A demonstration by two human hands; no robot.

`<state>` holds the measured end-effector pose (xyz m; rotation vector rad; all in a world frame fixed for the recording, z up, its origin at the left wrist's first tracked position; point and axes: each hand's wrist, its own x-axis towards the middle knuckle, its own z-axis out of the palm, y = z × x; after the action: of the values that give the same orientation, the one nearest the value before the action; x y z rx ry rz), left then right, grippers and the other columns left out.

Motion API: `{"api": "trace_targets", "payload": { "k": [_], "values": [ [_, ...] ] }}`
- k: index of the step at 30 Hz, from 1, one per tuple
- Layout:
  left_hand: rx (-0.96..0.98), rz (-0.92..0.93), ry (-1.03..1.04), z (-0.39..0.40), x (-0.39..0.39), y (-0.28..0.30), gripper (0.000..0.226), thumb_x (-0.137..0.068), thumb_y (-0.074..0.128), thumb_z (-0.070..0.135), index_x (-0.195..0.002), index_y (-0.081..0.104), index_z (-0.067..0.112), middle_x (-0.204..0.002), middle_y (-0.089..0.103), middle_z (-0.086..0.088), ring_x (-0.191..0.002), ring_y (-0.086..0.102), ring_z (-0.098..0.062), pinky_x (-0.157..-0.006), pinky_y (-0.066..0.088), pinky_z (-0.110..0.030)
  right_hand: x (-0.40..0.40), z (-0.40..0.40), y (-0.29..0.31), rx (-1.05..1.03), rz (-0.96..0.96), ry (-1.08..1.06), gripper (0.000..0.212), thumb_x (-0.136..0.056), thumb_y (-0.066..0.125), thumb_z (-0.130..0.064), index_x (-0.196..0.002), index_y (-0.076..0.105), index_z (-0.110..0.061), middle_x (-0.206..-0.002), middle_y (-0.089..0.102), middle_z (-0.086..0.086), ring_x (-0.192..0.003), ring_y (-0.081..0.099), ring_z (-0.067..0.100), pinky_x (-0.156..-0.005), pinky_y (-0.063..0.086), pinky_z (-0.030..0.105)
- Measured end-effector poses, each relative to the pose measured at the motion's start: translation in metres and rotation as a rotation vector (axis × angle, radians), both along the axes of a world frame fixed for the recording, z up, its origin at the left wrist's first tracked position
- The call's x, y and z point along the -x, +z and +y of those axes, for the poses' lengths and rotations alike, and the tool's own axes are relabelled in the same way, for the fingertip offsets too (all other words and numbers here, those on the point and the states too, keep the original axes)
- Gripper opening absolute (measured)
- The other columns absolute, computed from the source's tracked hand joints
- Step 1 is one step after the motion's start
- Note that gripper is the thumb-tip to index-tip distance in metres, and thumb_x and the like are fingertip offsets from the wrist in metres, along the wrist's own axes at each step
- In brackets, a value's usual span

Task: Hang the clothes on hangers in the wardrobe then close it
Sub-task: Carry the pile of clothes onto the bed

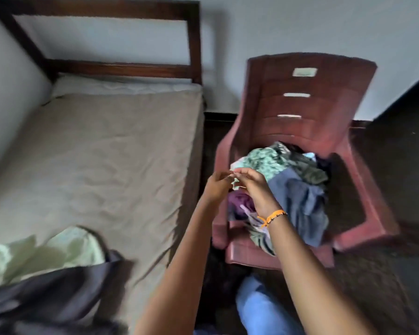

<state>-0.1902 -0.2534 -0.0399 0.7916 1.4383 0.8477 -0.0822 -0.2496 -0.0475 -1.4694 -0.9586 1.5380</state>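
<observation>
A heap of clothes (293,189) fills the seat of a dark red plastic chair (298,102): a green patterned garment (264,160) on top, grey-blue cloth at the right, purple cloth (238,204) at the left. My left hand (217,186) and my right hand (254,187) meet over the left front of the heap. Both pinch an edge of the green patterned garment between fingertips. An orange band circles my right wrist. No hanger or wardrobe shows.
A bed with a tan sheet (102,151) and a dark wooden frame (194,44) lies left of the chair. Pale green and dark grey clothes (41,269) lie on its near corner. Something dark stands at the right edge (406,131). The floor is dark.
</observation>
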Motion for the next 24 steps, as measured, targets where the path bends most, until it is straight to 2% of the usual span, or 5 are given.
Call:
{"api": "trace_targets", "payload": {
  "k": [4, 9, 15, 18, 24],
  "values": [
    [0.150, -0.062, -0.109, 0.035, -0.100, -0.028, 0.020, -0.096, 0.045, -0.001, -0.082, 0.053, 0.012, -0.055, 0.047, 0.003, -0.042, 0.041, -0.001, -0.041, 0.028, -0.011, -0.117, 0.027, -0.037, 0.077, -0.053, -0.179, 0.011, -0.094, 0.052, -0.005, -0.102, 0.059, -0.005, -0.083, 0.060, 0.003, -0.073, 0.056, 0.008, -0.062, 0.047, 0.010],
    [0.452, 0.046, 0.081, 0.051, -0.160, -0.113, 0.020, -0.088, 0.065, 0.025, -0.095, 0.048, 0.017, -0.100, 0.056, -0.019, -0.086, 0.057, -0.025, -0.075, 0.048, -0.038, -0.223, 0.054, -0.109, 0.154, -0.320, -0.339, 0.020, -0.095, 0.052, -0.010, -0.111, 0.059, 0.000, -0.090, 0.065, 0.007, -0.072, 0.055, 0.005, -0.063, 0.045, 0.008],
    [0.953, -0.144, 0.286, 0.042, -0.181, -0.165, 0.107, -0.071, 0.066, 0.067, -0.151, 0.013, 0.018, -0.158, 0.012, -0.013, -0.139, 0.021, -0.047, -0.099, 0.028, -0.068, -0.281, 0.119, -0.181, 0.011, -0.831, -0.128, 0.045, -0.080, 0.054, -0.043, -0.113, 0.066, -0.015, -0.111, 0.063, 0.014, -0.106, 0.056, 0.034, -0.097, 0.041, 0.043],
    [1.015, -0.215, 0.263, 0.032, -0.185, -0.212, 0.166, -0.007, 0.072, 0.083, -0.151, 0.007, 0.034, -0.159, 0.006, 0.002, -0.142, 0.016, -0.040, -0.085, 0.024, -0.084, -0.287, 0.170, -0.204, -0.080, -0.912, 0.001, 0.074, -0.072, 0.046, -0.067, -0.127, 0.058, -0.018, -0.127, 0.057, 0.012, -0.121, 0.049, 0.029, -0.102, 0.038, 0.040],
    [0.768, -0.423, 0.408, 0.055, -0.182, -0.251, 0.093, -0.064, 0.066, 0.073, -0.141, 0.039, 0.028, -0.128, 0.060, -0.004, -0.109, 0.062, -0.025, -0.080, 0.055, -0.045, -0.287, 0.216, -0.237, 0.159, -0.954, 0.354, 0.113, -0.048, 0.040, -0.097, -0.146, 0.021, -0.042, -0.153, 0.024, 0.006, -0.141, 0.023, 0.029, -0.113, 0.022, 0.053]
  ]
}}
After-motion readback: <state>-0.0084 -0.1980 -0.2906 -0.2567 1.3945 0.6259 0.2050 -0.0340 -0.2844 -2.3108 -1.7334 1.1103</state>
